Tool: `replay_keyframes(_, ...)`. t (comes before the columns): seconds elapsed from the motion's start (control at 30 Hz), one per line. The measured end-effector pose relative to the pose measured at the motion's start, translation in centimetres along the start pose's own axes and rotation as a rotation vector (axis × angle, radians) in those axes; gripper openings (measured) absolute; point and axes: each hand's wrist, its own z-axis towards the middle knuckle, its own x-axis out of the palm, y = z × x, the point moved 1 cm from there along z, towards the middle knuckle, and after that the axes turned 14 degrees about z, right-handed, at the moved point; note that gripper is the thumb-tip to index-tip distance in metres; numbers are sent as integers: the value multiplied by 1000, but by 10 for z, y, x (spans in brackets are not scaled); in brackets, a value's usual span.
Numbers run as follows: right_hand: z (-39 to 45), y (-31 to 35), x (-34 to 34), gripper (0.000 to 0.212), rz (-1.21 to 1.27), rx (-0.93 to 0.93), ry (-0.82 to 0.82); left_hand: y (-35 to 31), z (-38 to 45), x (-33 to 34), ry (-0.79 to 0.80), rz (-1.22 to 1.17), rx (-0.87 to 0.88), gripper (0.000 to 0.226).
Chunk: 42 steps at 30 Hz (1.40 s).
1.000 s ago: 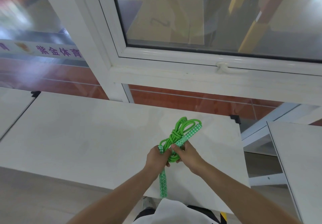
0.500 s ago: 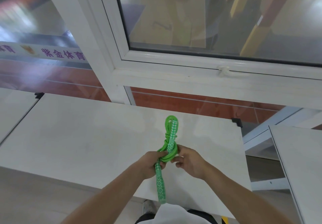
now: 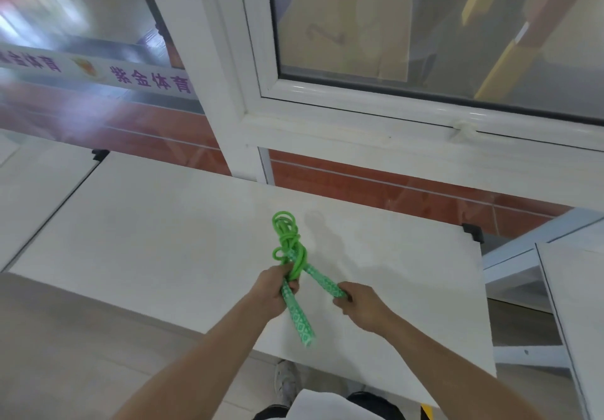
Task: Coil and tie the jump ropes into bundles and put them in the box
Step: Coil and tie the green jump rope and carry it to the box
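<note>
Head view: bright green plastic jump rope (image 3: 289, 249), coiled and knotted into a bundle, is held above a white rectangular bench (image 3: 163, 239), over its near-right part. Loops stick up and away from the hands, w/ a knot wound round the middle.

Left hand (image 3: 273, 290) has its grip closed round the lower end of the coil and the top of one green-and-white patterned handle (image 3: 299, 318); that handle hangs down and toward the person, past the bench's near edge, slightly blurred.

Right hand (image 3: 362, 305) has its grip closed on the end of the second patterned handle (image 3: 323, 282), which runs diagonally from the knot down-right to the fingers. The two handles spread apart in a V from the knot.

Behind the bench: white-framed window (image 3: 359, 125) w/ glass, and a white strip w/ purple lettering (image 3: 150, 79) at left. Another white bench (image 3: 575, 305) sits at right, apart from the first. Box isn't in frame.
</note>
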Motion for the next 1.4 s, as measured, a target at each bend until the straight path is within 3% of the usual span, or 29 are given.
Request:
replay_keyframes(0.1,-2,-29,-9,10,-173,40,-61,-32,16,-46,-188,-25,110,12)
replay_keyframes(0.17,-3,-38,-9,15,-191,97,-61,-42,23,-71,-232,98,144,8)
replay_keyframes(0.27,4,-17,16,12,-154,181,133,-37,25,-83,-184,290,178,7)
replay_keyframes(0.37,9,21,48,30,150,246,270,-30,27,-78,-195,385,231,10)
replay_keyframes(0.5,9,57,75,52,660,453,312,-28,26,-77,-181,365,279,12)
replay_keyframes(0.67,11,79,100,23,767,541,464,-19,14,-69,-119,276,245,11)
replay_keyframes(0.77,15,84,107,38,970,544,420,-12,7,-66,-107,216,237,11)
replay_keyframes(0.83,17,88,110,43,1076,487,480,-8,3,-64,-152,248,270,15)
replay_keyframes(0.9,18,94,114,36,1005,426,507,-6,-6,-68,-232,321,302,19)
replay_keyframes(1.03,30,111,124,21,634,300,493,-9,-23,-97,-321,412,327,20)
replay_keyframes(1.2,46,137,143,17,240,126,508,-25,-39,-155,-300,95,302,18)
replay_keyframes(1.4,74,175,196,22,-49,26,564,-50,-51,-245,-300,-243,282,28)
